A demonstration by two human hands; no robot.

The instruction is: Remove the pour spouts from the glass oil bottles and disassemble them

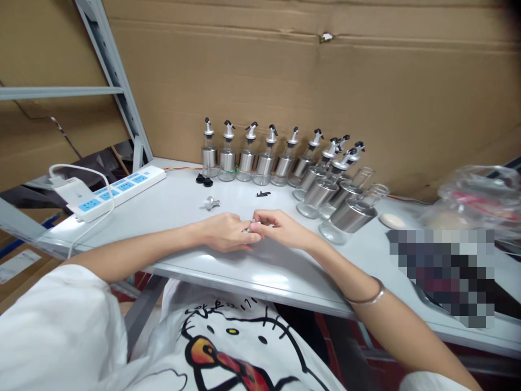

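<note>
Over the front of the table my left hand (228, 232) and my right hand (281, 228) meet, fingers closed on a small silvery piece (246, 230). Most of that piece is hidden, so its exact kind cannot be made out. Just beyond my left hand a silver pourer part (210, 203) lies on its side. A small black lever-like part (262, 194) rests farther back, beyond my right hand. Two black stoppers (204, 180) sit together near the bottles.
Along the back stand several steel-sleeved glass oil bottles (246, 162) with pourers. At the right, open-necked bottles (353, 213) have no pourer. A white power strip (122, 193) lies left. Plastic bags (476, 198) and a pale oval object (391, 221) are at right.
</note>
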